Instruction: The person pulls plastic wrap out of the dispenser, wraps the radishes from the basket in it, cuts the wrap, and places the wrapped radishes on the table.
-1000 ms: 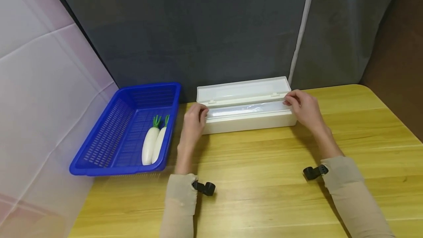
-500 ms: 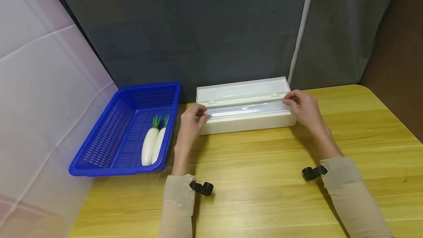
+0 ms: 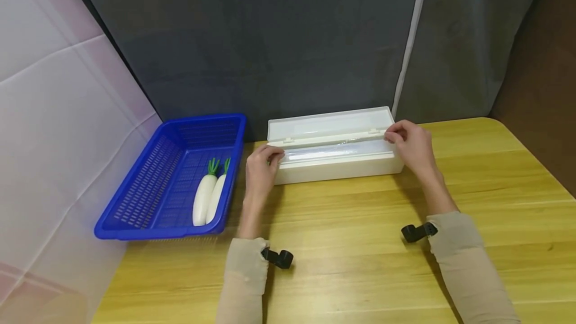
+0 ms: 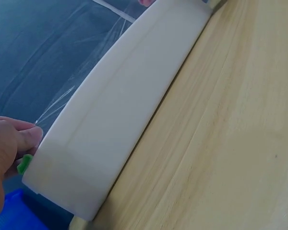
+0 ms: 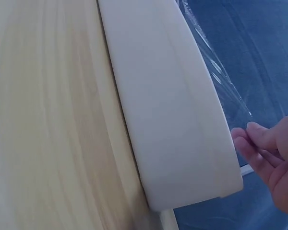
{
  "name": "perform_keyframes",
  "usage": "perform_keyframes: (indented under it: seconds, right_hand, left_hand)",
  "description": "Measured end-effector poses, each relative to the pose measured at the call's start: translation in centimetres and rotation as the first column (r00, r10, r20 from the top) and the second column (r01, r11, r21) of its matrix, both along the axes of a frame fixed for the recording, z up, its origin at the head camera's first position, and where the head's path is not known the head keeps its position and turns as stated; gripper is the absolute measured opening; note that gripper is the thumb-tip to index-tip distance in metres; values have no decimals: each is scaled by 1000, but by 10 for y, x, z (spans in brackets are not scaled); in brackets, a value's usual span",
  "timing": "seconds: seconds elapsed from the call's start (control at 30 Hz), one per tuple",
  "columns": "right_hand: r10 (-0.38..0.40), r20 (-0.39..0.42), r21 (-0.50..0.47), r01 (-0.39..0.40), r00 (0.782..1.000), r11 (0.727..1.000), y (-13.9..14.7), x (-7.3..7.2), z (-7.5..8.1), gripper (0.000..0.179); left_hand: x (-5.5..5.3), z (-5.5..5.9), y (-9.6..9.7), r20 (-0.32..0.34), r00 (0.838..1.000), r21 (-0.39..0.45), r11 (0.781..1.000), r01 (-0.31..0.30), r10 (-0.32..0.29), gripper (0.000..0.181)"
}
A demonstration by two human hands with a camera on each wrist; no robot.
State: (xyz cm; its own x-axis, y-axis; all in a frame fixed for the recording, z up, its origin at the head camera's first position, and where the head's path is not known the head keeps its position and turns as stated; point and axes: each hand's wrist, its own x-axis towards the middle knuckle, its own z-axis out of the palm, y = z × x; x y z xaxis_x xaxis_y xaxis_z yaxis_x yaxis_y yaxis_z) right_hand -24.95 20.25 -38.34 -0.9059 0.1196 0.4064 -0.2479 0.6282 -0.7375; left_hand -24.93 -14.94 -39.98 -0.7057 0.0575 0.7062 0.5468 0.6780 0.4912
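Observation:
A long white cling film box [image 3: 339, 168] stands on the table with its lid [image 3: 333, 121] tipped back. Clear cling film [image 3: 335, 151] stretches across the box's opening between both hands. At the left end, my left hand [image 3: 261, 168] pinches one corner of the film between thumb and forefinger. My right hand [image 3: 411, 146] pinches the opposite corner at the right end, just above the box. In the left wrist view the film [image 4: 62, 98] runs in creases from the fingertips. A small green piece [image 4: 25, 164] shows beside the left fingers.
Left of the box stands a blue plastic basket [image 3: 128, 234]. Two white radishes with green tops lie in it, one of them a whole white radish [image 3: 204, 199] in plain sight. A dark curtain [image 3: 270, 39] hangs behind the wooden table [image 3: 342, 244].
Both hands keep their pinch on the film. The left hand shifted slightly left, then back right. The right forearm has moved a little left, and creases in the film have changed.

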Motion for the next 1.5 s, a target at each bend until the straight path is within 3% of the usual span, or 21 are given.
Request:
perform_keyframes:
  seconds: [0.3, 0.57, 1.13, 1.5]
  right_hand:
    - [-40, -10, -46, 39, 999, 998, -1, 0, 2, 17]
    - [-51, -89, -60, 46, 995, 997, -2, -2, 1, 15]
    - [-65, -135, -113, 50, 989, 992, -5, 0, 5, 16]
    - [-79, -171, -152, 53, 982, 987, -5, 3, 13, 16]
  left_hand:
    - [-1, 4, 3, -14, 999, 30, 999, -41, 42, 6]
    - [0, 8, 5, -24, 996, 40, 996, -82, 83, 5]
    - [3, 15, 1, -99, 989, 82, 991, -105, 113, 7]
    - [8, 27, 1, -109, 988, 93, 991, -100, 110, 5]
